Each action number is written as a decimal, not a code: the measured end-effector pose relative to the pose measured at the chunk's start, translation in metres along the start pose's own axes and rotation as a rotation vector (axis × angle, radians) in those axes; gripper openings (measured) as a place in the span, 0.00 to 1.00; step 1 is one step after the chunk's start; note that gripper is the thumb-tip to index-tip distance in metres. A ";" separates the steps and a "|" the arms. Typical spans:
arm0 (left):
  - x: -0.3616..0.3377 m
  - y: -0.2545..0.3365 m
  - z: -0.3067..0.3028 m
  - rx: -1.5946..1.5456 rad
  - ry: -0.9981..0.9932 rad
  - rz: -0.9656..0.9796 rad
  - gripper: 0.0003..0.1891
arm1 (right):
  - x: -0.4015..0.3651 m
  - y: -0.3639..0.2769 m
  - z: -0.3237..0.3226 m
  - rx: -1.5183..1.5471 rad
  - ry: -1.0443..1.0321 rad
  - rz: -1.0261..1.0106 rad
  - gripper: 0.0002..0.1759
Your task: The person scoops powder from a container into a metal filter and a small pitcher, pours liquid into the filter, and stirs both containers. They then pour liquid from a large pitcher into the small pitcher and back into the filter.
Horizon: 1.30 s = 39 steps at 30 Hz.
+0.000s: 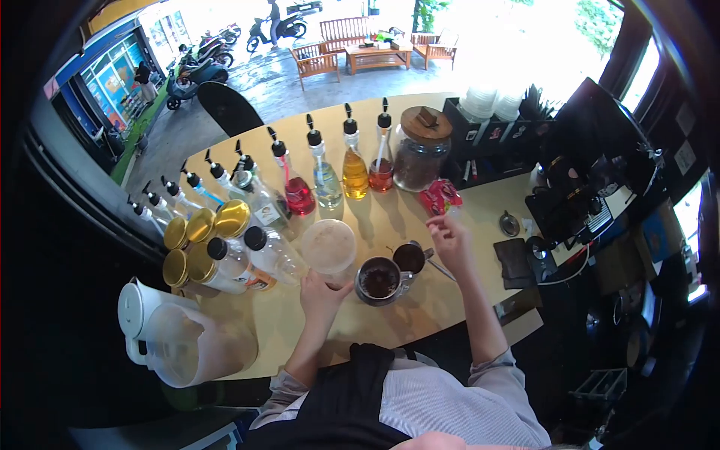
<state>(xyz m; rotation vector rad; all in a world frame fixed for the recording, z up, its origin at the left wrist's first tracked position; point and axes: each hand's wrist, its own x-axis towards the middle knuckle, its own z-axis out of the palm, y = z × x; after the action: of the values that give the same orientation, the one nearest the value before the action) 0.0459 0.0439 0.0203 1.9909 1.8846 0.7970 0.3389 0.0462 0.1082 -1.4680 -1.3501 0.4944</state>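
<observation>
My left hand (322, 292) is closed around the near side of a round, translucent plastic tub (329, 244) with a pale, frothy-looking top. Just right of that tub stands a metal pitcher (377, 280) holding dark liquid. Behind it is a second, smaller cup (409, 258) with dark contents and a handle. My right hand (450, 238) hovers beyond the smaller cup, its fingers curled into a pinch; I cannot tell what is between them. Its fingertips come close to the near edge of a red packet (441, 197). A thin metal utensil (442, 270) lies below my right wrist.
Several pump-topped syrup bottles (300, 191) line the counter's far edge, beside a wooden-lidded glass jar (422, 161). Gold-lidded jars (201, 225), clear black-capped bottles (274, 255) and plastic jugs (176, 345) crowd the left. A dark folded cloth (513, 262) and a coffee machine (577, 202) are right.
</observation>
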 end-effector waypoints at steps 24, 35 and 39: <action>0.063 0.041 0.021 0.075 -0.005 -0.106 0.37 | -0.050 0.090 0.049 0.612 0.066 0.448 0.17; -0.026 0.018 0.012 -0.592 0.004 -0.214 0.26 | -0.018 0.047 0.021 0.691 0.221 0.201 0.16; -0.037 0.026 0.027 -0.882 0.064 -0.235 0.27 | 0.004 -0.002 0.001 0.596 0.165 0.104 0.20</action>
<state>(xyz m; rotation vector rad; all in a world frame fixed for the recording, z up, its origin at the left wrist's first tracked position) 0.0828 0.0097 0.0058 1.1853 1.3728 1.3237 0.3380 0.0502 0.1111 -1.0567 -0.8923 0.7500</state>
